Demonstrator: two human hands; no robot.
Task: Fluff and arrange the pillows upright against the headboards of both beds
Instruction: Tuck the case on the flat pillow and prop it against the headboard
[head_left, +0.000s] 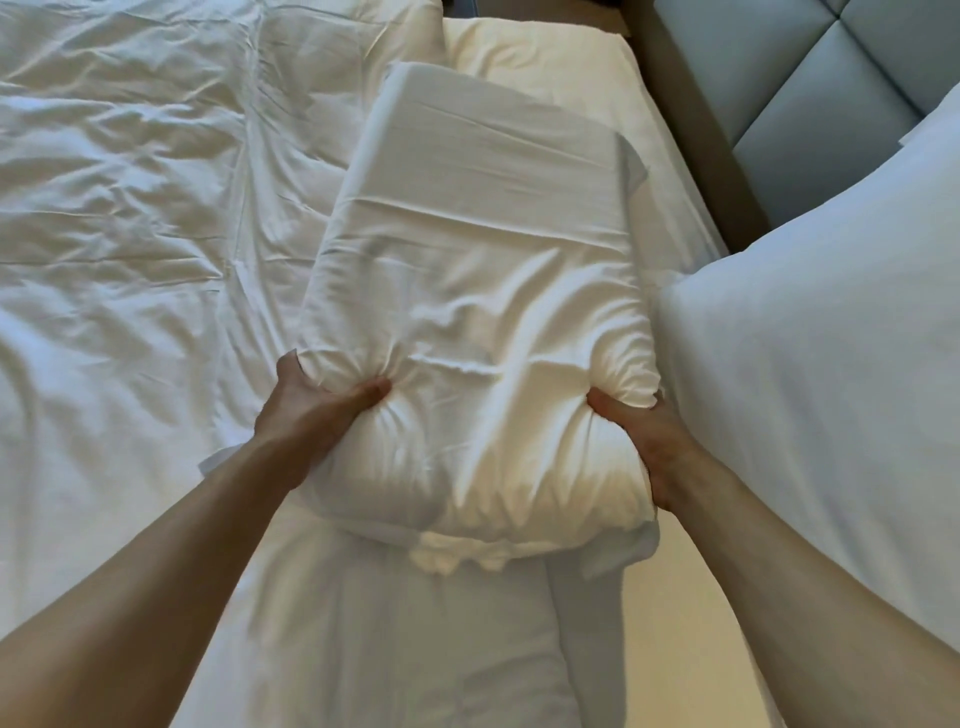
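So in the head view, a white pillow (467, 291) is being held over the bed, gripped at its near end from both sides. The left hand (306, 410) is clamped onto the near-left corner, with the thumb dug into the top so the fabric is puckered around it. The right hand (644, 441) is closed on the near-right corner, thumb pressed in on top, fingers wrapped under where they can't be seen. The pillow is stretched lengthwise away from the camera, its far end pointed toward the top of the bed, and some loose pillowcase is bunched below the near edge. A rumpled white duvet (130, 208) is spread across the left side. A second pillow (831, 364) is seen on the right, leaned toward the padded grey-blue headboard (810, 109). A strip of bare sheet (530, 57) is visible past the held pillow's far end, just beside the headboard
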